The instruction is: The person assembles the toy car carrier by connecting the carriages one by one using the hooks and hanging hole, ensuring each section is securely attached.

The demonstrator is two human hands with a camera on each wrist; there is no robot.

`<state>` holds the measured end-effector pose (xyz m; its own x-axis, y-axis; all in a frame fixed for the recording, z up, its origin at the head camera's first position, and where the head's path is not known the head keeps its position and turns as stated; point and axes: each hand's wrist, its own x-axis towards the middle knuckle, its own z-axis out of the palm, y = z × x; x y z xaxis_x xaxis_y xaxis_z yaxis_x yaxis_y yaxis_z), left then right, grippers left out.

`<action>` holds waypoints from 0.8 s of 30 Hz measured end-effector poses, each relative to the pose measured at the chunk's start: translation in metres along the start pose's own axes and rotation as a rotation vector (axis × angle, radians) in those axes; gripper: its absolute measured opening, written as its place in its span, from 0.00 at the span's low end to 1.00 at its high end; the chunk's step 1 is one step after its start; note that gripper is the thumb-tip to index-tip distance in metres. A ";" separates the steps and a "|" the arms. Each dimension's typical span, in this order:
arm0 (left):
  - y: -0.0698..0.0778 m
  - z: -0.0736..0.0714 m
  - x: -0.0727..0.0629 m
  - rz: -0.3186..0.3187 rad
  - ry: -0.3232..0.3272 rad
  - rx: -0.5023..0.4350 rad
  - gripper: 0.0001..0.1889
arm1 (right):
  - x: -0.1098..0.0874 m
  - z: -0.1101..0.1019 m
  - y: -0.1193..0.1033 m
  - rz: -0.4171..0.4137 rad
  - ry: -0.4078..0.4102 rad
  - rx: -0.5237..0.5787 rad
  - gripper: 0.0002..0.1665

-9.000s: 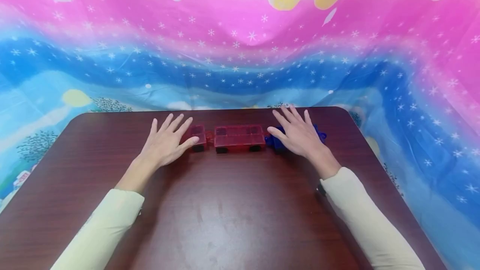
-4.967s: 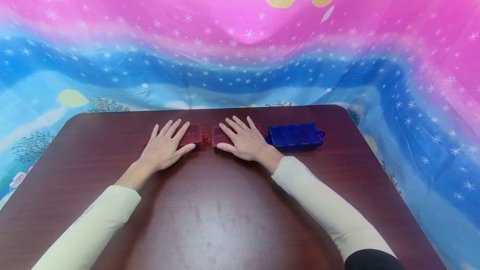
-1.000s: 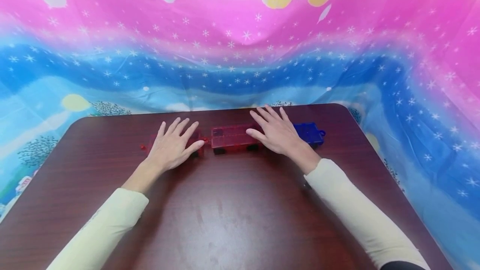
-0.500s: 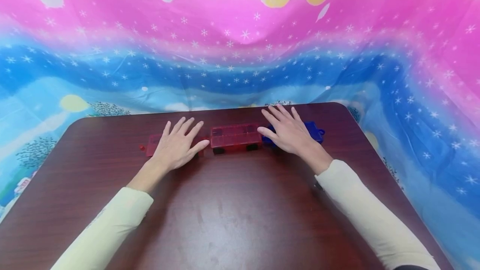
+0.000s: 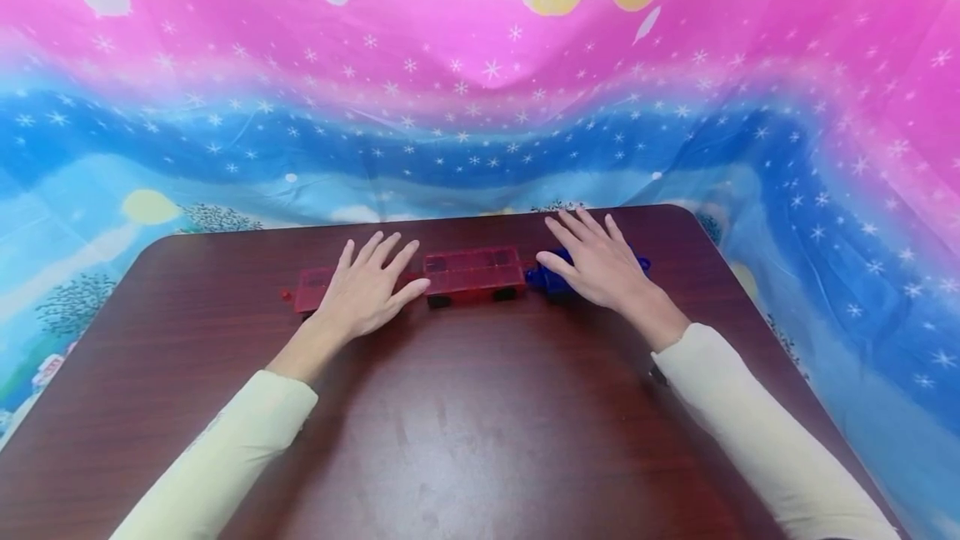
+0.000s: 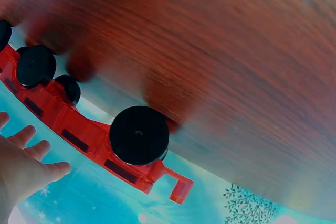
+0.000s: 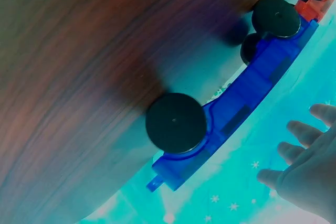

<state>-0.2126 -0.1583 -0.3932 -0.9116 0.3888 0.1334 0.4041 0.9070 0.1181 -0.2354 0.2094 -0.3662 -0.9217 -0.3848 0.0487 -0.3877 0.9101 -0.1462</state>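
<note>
Three toy train cars on black wheels stand in a row on the table: a left red car (image 5: 311,286), a middle red car (image 5: 474,269) and a blue car (image 5: 558,283). My left hand (image 5: 367,290), fingers spread, is over the right part of the left car and hides much of it in the head view. Its hooked end (image 6: 181,190) shows in the left wrist view. My right hand (image 5: 603,269), also spread, covers most of the blue car. In the right wrist view my fingers (image 7: 299,135) show apart from the blue car's side (image 7: 231,111). Neither hand grips anything.
The dark wooden table (image 5: 450,407) has rounded far corners, and the cars stand near its far edge. Behind it hangs a pink and blue patterned cloth (image 5: 450,140), which also runs along the right side.
Five seconds ago my right hand was over the middle red car; it has moved right over the blue one. Within the last second my left hand has shifted slightly right. The cars stay put.
</note>
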 end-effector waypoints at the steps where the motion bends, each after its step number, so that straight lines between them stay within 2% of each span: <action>1: 0.001 0.000 0.001 0.003 -0.002 0.000 0.41 | -0.001 0.000 0.001 0.001 0.001 0.006 0.50; 24: 0.019 0.010 0.015 0.054 -0.028 0.004 0.40 | -0.023 0.002 0.031 0.018 0.005 0.028 0.48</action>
<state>-0.2192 -0.1341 -0.3988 -0.8904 0.4411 0.1120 0.4522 0.8854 0.1080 -0.2263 0.2457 -0.3739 -0.9288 -0.3673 0.0502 -0.3703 0.9124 -0.1743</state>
